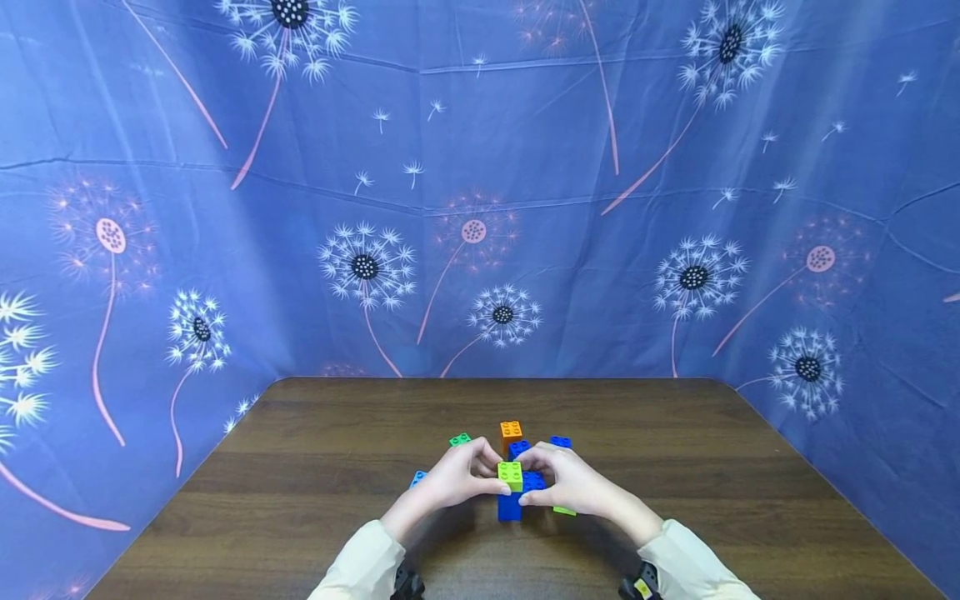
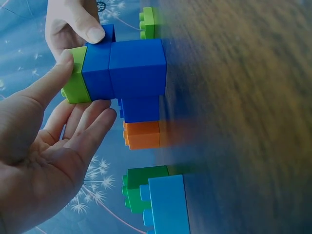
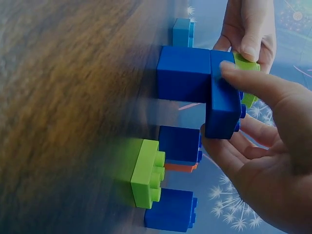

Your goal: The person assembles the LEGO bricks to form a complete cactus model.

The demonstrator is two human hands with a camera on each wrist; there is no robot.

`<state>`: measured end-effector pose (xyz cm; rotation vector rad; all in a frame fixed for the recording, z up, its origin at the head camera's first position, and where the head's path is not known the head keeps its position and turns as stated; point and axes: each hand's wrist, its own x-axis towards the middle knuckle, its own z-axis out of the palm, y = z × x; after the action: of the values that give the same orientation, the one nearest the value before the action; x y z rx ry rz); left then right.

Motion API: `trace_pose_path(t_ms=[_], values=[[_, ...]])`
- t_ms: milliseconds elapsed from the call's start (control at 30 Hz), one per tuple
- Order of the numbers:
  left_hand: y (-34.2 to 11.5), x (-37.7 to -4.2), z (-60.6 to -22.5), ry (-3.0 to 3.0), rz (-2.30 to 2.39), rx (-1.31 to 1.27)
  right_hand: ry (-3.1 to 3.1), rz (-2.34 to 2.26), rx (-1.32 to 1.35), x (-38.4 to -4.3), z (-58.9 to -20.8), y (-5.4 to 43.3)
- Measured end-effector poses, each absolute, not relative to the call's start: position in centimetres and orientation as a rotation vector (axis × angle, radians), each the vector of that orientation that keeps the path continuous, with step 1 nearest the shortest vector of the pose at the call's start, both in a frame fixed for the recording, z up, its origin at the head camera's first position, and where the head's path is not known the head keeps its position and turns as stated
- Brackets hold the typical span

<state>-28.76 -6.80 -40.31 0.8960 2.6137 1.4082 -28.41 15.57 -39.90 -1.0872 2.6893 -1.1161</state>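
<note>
A stack of building bricks stands on the table between the two hands. At its base is a tall blue brick (image 1: 509, 508). A longer blue brick (image 3: 224, 105) sits on that and juts out to the right. On the left part of the longer one rests a lime green brick (image 1: 510, 477). My left hand (image 1: 462, 479) pinches the lime brick, thumb on the near face and fingers behind. My right hand (image 1: 576, 485) grips the longer blue brick, with the thumb in front and fingertips at its far side.
Behind the stack stand a blue brick (image 1: 518, 448) and an orange brick (image 1: 511, 430). To the left are a green brick (image 1: 459, 439) and a light blue brick (image 2: 168, 202). To the right are another blue brick (image 3: 170, 209) and a flat lime brick (image 3: 145, 174).
</note>
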Motion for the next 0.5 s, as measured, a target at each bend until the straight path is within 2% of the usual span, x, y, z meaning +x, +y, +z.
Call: trace_pose_path(t_ms=[500], values=[[-6.87,-29.04,-40.27,2.573,1.409,0.881,2.68,-1.158,-1.169,-28.54,-39.78,14.84]])
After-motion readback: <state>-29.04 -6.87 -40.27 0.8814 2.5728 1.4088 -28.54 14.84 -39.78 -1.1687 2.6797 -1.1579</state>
